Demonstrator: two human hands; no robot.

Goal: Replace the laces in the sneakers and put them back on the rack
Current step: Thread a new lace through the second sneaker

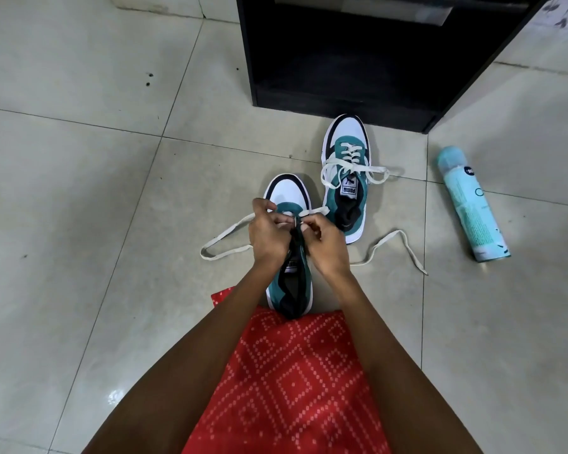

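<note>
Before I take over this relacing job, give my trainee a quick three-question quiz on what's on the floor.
1. True or false: the farther teal-and-white suede sneaker stands on the pale tiled floor, outside the black wooden rack.
2. What do the left hand and right hand both pinch at the nearer teal-and-white suede sneaker? A) a brush B) its white flat lace C) a cloth
3. Fill in: the pale teal spray can lies on its ____.
Key: 1 true; 2 B; 3 side.
</note>
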